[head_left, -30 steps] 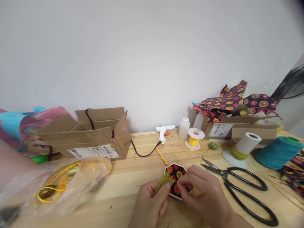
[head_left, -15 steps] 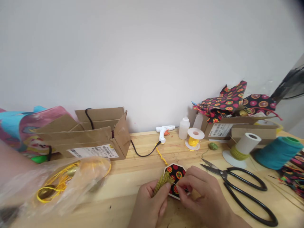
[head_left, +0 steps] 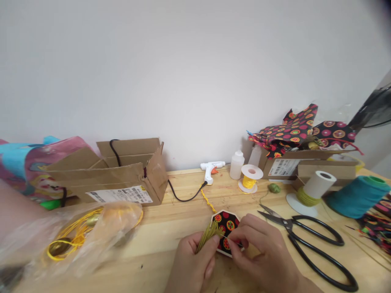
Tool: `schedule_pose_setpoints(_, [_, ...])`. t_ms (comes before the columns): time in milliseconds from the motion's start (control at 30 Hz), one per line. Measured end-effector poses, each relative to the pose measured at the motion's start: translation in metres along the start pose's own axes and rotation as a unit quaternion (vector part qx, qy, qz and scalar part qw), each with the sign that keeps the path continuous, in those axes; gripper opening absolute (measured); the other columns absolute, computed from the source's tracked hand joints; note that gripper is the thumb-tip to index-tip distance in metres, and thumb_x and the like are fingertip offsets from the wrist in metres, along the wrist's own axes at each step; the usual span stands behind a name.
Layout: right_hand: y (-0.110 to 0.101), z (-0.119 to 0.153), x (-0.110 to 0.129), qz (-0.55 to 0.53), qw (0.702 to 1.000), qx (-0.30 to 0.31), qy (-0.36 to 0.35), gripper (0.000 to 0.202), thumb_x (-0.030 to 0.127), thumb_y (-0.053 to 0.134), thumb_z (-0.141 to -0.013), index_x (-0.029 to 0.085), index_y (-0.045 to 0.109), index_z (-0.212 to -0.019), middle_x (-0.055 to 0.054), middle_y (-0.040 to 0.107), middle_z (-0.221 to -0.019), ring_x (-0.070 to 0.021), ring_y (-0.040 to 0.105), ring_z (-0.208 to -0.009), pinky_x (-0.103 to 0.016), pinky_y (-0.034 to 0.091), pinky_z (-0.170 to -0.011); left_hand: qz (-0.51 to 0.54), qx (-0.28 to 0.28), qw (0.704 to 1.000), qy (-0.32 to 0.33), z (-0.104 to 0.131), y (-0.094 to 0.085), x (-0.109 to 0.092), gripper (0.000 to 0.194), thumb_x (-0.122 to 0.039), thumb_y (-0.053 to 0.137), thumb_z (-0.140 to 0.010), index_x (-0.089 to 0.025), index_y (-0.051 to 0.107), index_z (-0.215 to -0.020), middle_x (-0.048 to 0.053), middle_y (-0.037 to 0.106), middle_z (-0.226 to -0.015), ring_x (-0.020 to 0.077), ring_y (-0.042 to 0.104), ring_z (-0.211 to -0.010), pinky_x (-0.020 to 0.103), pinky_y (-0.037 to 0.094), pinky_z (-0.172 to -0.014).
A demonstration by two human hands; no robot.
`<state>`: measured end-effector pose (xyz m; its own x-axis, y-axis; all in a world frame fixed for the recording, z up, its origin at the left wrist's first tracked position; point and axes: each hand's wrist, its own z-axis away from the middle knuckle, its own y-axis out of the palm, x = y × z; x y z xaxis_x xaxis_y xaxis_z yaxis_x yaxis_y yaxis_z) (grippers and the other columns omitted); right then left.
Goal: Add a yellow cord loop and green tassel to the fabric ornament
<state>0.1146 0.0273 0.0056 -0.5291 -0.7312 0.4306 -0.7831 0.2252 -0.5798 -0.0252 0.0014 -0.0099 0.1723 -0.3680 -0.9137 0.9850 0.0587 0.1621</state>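
My left hand point(head_left: 194, 262) is closed round a bundle of olive-green cord point(head_left: 208, 236), its thumb pressed across the strands. My right hand point(head_left: 265, 254) pinches a thin pale strand point(head_left: 224, 236) that runs from the bundle; whether it is thread or a needle I cannot tell. Just behind both hands lies an octagonal panel point(head_left: 229, 217) with a pale rim and black patterned fabric, partly covered by my fingers. From its top, a twisted yellow cord point(head_left: 208, 200) leads away across the table.
Large black-handled scissors point(head_left: 287, 223) lie right of my right hand. Beyond are a spool of olive cord point(head_left: 308, 197), a teal thread cone point(head_left: 354, 197), a yellow spool point(head_left: 249, 183) and a glue gun point(head_left: 209, 171). A cardboard box point(head_left: 122, 181) and plastic bag point(head_left: 113, 228) are left.
The fingertips of my right hand have shifted very slightly; the strand between my hands remains. Nothing else has visibly moved.
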Motion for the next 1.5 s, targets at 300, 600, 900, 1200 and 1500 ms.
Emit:
schedule_pose_setpoints(300, [0.002, 0.002, -0.001, 0.005, 1.000, -0.001, 0.010, 0.016, 0.010, 0.051, -0.065, 0.018, 0.057, -0.053, -0.001, 0.051, -0.049, -0.0109, 0.045, -0.047, -0.020, 0.034, -0.043, -0.009, -0.001, 1.000, -0.002, 0.000, 0.000, 0.000, 0.032, -0.042, 0.058, -0.065, -0.018, 0.047, -0.047, -0.010, 0.029, -0.030, 0.0048, 0.018, -0.032, 0.022, 0.008, -0.039])
schedule_pose_setpoints(600, [0.002, 0.001, -0.001, 0.008, 1.000, -0.007, 0.002, 0.016, 0.011, 0.050, -0.065, 0.018, 0.057, -0.053, 0.000, 0.052, -0.048, -0.0106, 0.046, -0.046, -0.019, 0.035, -0.042, -0.020, -0.004, 1.000, -0.009, 0.000, 0.001, -0.002, 0.029, -0.041, 0.058, -0.064, -0.017, 0.050, -0.049, -0.011, 0.030, -0.031, 0.0044, 0.017, -0.032, 0.022, 0.007, -0.039])
schedule_pose_setpoints(900, [0.004, 0.002, -0.005, 0.017, 1.000, -0.010, 0.024, 0.016, 0.010, 0.050, -0.066, 0.018, 0.057, -0.053, 0.000, 0.050, -0.048, -0.0103, 0.045, -0.047, -0.019, 0.034, -0.043, -0.042, 0.002, 0.999, 0.001, 0.001, 0.000, -0.004, 0.034, -0.040, 0.059, -0.064, -0.017, 0.045, -0.043, -0.010, 0.029, -0.031, 0.0045, 0.018, -0.034, 0.021, 0.008, -0.039])
schedule_pose_setpoints(1200, [-0.004, -0.002, -0.007, -0.005, 0.999, -0.008, 0.031, 0.014, 0.009, 0.051, -0.067, 0.017, 0.058, -0.057, 0.000, 0.049, -0.049, -0.0104, 0.045, -0.047, -0.020, 0.035, -0.044, -0.023, 0.006, 1.000, -0.007, 0.001, -0.002, -0.002, 0.032, -0.039, 0.057, -0.066, -0.018, 0.045, -0.045, -0.010, 0.030, -0.030, 0.0044, 0.018, -0.032, 0.023, 0.006, -0.039])
schedule_pose_setpoints(1500, [0.003, 0.003, -0.003, -0.016, 1.000, 0.007, 0.014, 0.015, 0.008, 0.052, -0.064, 0.017, 0.057, -0.054, -0.001, 0.051, -0.049, -0.0104, 0.045, -0.047, -0.020, 0.033, -0.042, -0.029, 0.047, 0.998, -0.004, -0.003, -0.006, 0.002, 0.031, -0.037, 0.052, -0.071, -0.018, 0.044, -0.049, -0.010, 0.032, -0.032, 0.0045, 0.019, -0.032, 0.024, 0.006, -0.039])
